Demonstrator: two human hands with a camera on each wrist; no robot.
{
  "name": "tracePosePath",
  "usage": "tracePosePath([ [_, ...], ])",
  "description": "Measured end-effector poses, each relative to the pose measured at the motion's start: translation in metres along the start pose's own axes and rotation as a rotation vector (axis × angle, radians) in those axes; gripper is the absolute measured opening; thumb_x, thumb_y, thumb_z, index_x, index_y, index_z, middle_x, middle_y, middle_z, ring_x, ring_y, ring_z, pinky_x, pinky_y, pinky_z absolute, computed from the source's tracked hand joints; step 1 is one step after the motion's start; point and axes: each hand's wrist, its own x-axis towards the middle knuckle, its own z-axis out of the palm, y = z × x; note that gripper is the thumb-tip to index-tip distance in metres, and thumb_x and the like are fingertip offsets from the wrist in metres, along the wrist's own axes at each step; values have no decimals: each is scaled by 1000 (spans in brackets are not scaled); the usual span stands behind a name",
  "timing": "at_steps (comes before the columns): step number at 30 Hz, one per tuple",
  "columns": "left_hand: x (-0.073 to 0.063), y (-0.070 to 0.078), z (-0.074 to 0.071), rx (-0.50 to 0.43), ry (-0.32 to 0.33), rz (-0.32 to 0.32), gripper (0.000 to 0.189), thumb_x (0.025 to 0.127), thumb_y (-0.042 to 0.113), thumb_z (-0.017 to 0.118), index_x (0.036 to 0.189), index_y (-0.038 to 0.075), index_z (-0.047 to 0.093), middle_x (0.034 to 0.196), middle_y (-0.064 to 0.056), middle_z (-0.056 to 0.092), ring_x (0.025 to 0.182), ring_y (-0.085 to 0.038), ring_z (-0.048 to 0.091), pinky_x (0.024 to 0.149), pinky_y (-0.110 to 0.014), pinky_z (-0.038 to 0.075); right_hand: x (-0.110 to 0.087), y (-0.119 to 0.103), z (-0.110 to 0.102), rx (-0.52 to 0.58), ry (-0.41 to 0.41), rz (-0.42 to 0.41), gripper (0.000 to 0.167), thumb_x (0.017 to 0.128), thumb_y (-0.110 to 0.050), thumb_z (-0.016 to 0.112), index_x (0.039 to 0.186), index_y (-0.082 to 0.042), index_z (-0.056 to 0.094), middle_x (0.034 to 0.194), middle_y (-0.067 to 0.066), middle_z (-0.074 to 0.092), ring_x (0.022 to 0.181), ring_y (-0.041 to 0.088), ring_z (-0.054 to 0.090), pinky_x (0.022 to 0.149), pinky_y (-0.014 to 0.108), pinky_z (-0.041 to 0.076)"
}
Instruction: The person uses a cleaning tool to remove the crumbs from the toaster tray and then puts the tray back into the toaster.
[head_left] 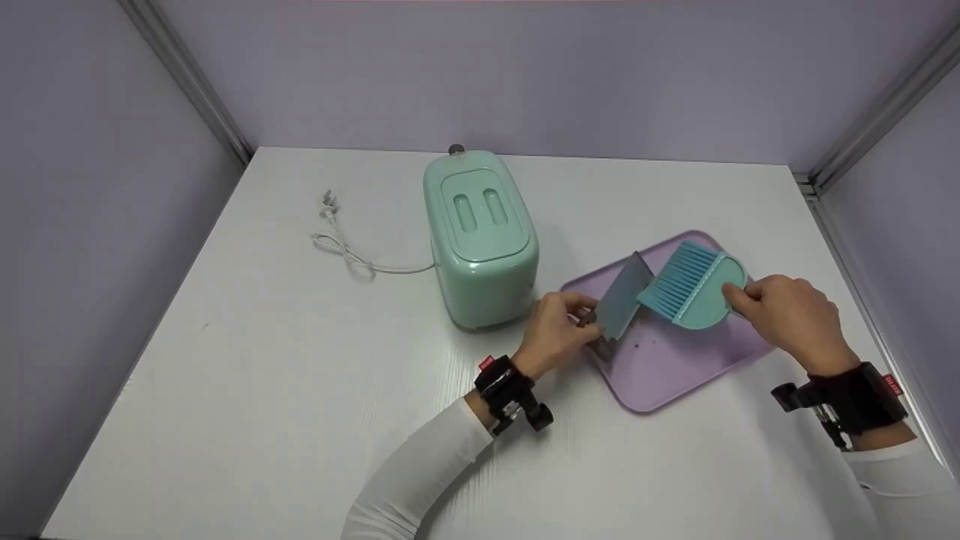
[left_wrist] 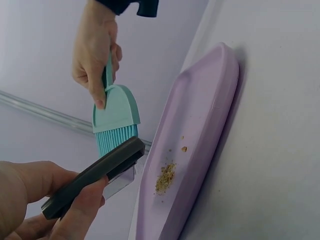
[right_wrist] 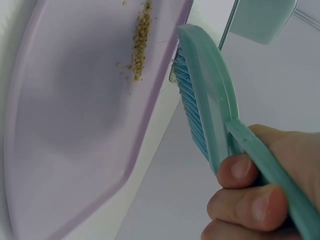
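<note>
My left hand (head_left: 555,334) pinches the dark end bar of a flat grey crumb tray (head_left: 624,297), which is tilted over the left part of a lilac serving tray (head_left: 671,381). In my right hand (head_left: 801,321) is the handle of a turquoise hand brush (head_left: 709,296). The brush's blue bristles (left_wrist: 114,139) are close to the crumb tray's surface; I cannot tell whether they touch it. A small heap of yellow-brown crumbs (left_wrist: 165,179) lies on the lilac tray, with loose bits around it.
A mint-green toaster (head_left: 487,292) with a slotted lid stands left of the lilac tray, close to my left hand. Its white cord (head_left: 394,270) and plug (head_left: 328,204) lie on the white table (head_left: 262,375) to its left. Pale walls surround the table.
</note>
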Motion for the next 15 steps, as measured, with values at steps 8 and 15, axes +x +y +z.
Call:
tracePosePath([
  [8, -1, -1, 0, 3, -16, -10, 28, 69, 5, 70, 97, 7, 66, 70, 6, 60, 61, -6, 56, 52, -20, 47, 8, 11, 2, -9, 48, 45, 55, 86, -55, 40, 54, -14, 56, 50, 1, 45, 46, 19, 39, 33, 30, 25],
  [15, -1, -1, 0, 41, -6, 0, 30, 69, 5, 70, 98, 7, 66, 72, 7, 60, 63, -5, 55, 54, -19, 46, 10, 17, 0, 34, 79, 87, 57, 85, -57, 40, 56, -11, 57, 51, 2, 45, 47, 19, 40, 35, 30, 26],
])
